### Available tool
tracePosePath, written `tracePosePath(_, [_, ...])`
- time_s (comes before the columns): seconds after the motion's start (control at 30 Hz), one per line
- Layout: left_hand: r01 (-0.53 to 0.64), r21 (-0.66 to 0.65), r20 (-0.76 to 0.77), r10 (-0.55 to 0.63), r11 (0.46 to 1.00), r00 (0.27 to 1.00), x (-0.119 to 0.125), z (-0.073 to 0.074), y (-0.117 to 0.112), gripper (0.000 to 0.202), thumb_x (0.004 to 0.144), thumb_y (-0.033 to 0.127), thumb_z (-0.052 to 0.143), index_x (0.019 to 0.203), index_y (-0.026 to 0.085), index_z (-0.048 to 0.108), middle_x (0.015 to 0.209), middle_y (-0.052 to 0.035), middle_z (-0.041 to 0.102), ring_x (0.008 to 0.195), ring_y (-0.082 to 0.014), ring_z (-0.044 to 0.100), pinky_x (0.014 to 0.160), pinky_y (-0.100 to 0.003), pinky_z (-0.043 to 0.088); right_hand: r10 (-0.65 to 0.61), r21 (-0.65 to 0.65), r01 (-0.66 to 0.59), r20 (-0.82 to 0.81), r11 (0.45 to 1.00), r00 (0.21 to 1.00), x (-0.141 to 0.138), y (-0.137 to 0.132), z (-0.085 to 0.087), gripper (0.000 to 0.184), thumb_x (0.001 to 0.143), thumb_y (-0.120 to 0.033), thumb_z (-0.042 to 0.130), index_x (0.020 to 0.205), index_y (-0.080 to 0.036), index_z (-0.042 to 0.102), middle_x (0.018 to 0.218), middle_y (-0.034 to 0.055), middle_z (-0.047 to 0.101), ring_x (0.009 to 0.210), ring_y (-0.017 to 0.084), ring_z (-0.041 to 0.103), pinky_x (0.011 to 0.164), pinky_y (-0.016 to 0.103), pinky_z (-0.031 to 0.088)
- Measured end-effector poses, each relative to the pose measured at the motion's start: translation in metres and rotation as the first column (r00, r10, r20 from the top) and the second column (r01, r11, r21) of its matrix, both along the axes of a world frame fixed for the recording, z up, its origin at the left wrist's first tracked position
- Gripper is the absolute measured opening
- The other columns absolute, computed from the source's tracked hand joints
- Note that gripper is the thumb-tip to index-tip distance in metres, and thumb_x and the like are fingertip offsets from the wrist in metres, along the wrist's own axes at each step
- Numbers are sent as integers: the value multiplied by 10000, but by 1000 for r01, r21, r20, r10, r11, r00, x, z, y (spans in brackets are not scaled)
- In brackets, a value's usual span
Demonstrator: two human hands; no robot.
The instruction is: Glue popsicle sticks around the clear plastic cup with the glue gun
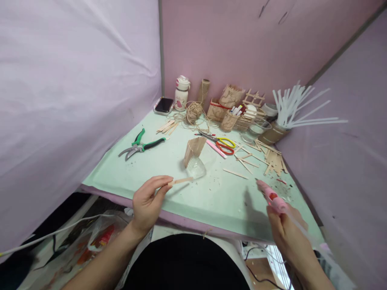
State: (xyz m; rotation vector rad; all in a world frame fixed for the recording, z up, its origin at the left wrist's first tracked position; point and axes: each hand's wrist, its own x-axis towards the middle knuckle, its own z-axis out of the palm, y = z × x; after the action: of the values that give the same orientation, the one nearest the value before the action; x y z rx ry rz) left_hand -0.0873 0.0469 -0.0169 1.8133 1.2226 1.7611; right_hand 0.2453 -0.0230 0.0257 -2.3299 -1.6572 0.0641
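My left hand [149, 201] pinches one end of a flat wooden craft stick [181, 181], held level over the front of the pale green table [211, 197]. My right hand [287, 233] is wrapped round a pink glue gun [272, 197] whose nozzle points up and left, apart from the stick. Just beyond the stick lies a clear glass [196, 167] on its side, with a sleeve of wooden sticks [193, 148] glued around it.
Green-handled pliers [140, 146] lie at the left. Yellow and red scissors [222, 145] and loose sticks [272, 159] lie at the right. A phone [163, 105], bottle [181, 94], twine ball [193, 112], cups and white glue rods [296, 108] line the back. Pink cloth walls enclose the table.
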Motion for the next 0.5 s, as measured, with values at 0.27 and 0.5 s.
tracePosePath(0.27, [-24,8,-188,25,1000,982,-2,36,27,98,859,233,670,913,198,743,890,-18,772,808,-153,722,792,-269,582,-122,-64,168,446,984,887,35,-12,-31,496,940,-486,312,997,-128,651,952,211,639,899,376,602,735,481,457])
tracePosePath(0.5, [24,68,-292,-3,997,957,5,40,44,95,866,197,656,904,181,742,873,-31,779,794,-168,733,757,-270,572,-85,-104,155,493,982,866,41,-12,-50,453,931,-467,431,1101,-108,651,1013,203,646,919,373,593,717,459,452])
